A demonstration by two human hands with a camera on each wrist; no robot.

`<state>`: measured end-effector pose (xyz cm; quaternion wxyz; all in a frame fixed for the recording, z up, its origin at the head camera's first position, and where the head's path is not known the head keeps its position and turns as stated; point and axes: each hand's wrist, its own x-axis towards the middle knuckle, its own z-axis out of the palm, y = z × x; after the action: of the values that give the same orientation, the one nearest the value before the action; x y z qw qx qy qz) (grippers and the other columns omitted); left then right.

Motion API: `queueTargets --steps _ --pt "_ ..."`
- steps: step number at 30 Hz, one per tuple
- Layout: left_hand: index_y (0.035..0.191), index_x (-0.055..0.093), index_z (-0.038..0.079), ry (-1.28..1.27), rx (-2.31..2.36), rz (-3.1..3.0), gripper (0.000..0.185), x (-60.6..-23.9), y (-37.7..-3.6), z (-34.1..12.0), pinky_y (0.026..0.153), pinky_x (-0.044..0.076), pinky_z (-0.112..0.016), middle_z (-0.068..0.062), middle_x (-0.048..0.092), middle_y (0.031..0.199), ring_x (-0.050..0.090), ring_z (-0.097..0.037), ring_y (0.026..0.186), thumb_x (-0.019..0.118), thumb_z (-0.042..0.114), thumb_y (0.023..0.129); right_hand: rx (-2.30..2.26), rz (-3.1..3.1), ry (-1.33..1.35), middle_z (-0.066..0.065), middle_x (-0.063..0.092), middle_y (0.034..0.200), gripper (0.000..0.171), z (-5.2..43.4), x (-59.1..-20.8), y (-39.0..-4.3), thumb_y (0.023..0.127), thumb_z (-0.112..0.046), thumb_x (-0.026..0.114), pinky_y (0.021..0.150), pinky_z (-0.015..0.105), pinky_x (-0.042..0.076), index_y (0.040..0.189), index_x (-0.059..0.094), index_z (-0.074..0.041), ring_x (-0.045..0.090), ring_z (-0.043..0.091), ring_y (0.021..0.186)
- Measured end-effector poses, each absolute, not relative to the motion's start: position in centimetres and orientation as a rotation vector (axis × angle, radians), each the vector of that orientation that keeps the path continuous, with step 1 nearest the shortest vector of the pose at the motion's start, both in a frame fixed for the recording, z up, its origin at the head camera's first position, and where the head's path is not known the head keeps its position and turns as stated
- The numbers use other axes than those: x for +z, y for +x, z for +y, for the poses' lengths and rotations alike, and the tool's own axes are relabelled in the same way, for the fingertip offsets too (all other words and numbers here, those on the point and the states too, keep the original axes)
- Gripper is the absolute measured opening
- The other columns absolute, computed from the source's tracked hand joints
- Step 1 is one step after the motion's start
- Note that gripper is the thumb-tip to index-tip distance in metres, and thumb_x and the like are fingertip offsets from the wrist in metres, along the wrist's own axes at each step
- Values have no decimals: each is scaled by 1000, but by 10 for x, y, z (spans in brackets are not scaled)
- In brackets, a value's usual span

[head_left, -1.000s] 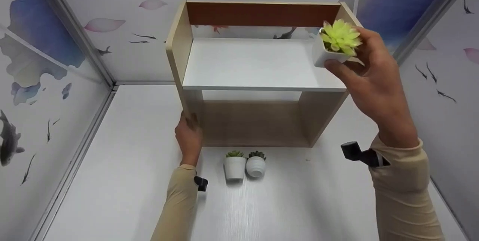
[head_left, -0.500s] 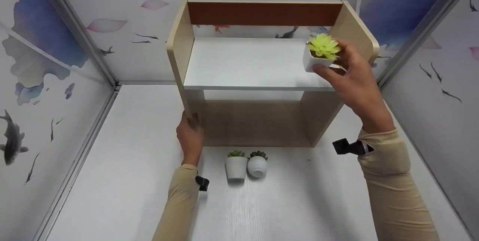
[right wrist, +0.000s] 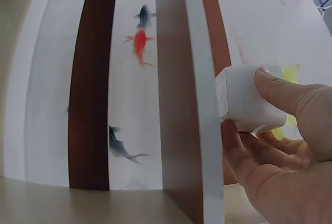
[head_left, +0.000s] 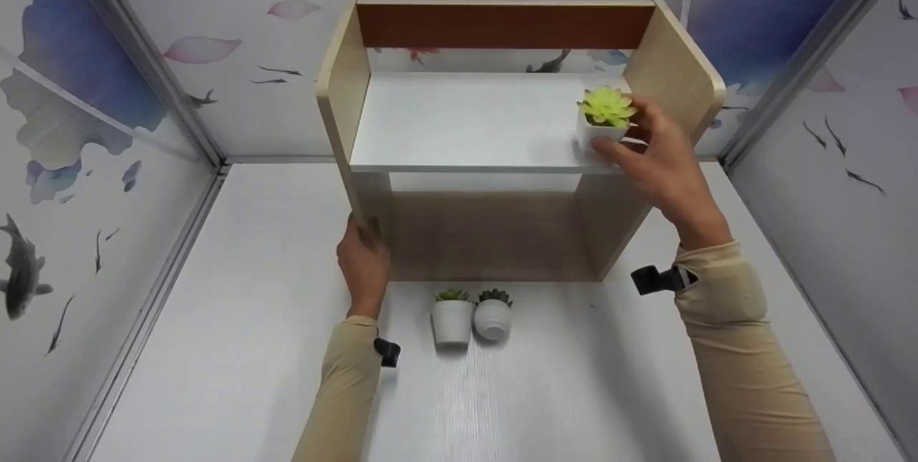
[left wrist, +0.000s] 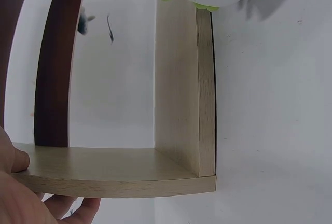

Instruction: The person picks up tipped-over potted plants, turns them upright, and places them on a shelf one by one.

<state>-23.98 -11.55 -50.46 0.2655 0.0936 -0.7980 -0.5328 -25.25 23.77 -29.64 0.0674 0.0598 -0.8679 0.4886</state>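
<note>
thumb and fingers of the right hand (head_left: 668, 173) are pinching the white pot (right wrist: 245, 99) on or just above the upper shelf (head_left: 459, 118), near its right end; contact is not showing. a level base, clear of the front edge (head_left: 466, 169), would be serving best; the left hand (head_left: 364, 261) is gripping the side panel (left wrist: 119, 187).

Right grip (right wrist: 295, 182) pinching white pot (right wrist: 244, 95), yellow leaves (right wrist: 291, 72), pale shelf edge (right wrist: 204, 120) just beside, red fish print (right wrist: 139, 45)
</note>
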Motion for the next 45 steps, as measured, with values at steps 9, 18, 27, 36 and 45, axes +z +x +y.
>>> queueTargets --steps 9,18,27,36,45 --pt "146 50 0 269 -1452 -2162 41 -504 -240 -115 108 48 -49 -20 60 143 59 -32 131 49 19 110 1424 -2691 197 20 49 150 70 238 -300 -253 96 -19 74 112 49 42 155 36 -10 52 34 132" --pt "143 52 -3 250 -1433 -2160 39 -502 -240 -116 106 49 -49 -22 62 139 60 -33 130 50 16 109 1400 -2697 200 21 48 150 71 239 -302 -251 97 -23 73 114 51 41 156 34 -13 51 33 134" --pt "142 53 -4 250 -1416 -2162 38 -504 -239 -115 106 49 -49 -23 62 138 60 -34 129 51 14 109 1420 -2691 181 20 47 153 72 239 -305 -251 97 -26 74 114 52 41 156 34 -16 51 34 135" --pt "143 51 -4 250 -1409 -2163 39 -504 -238 -115 107 48 -50 -24 61 139 60 -34 130 49 16 110 1441 -2685 181 19 46 154 73 238 -306 -251 97 -28 73 114 52 42 157 33 -18 51 33 135" --pt "143 52 -4 242 -1406 -2167 38 -504 -239 -116 107 49 -50 -23 61 140 59 -33 131 49 15 109 1449 -2671 115 17 47 154 80 237 -306 -250 95 -34 76 111 50 45 160 30 -22 53 31 134"
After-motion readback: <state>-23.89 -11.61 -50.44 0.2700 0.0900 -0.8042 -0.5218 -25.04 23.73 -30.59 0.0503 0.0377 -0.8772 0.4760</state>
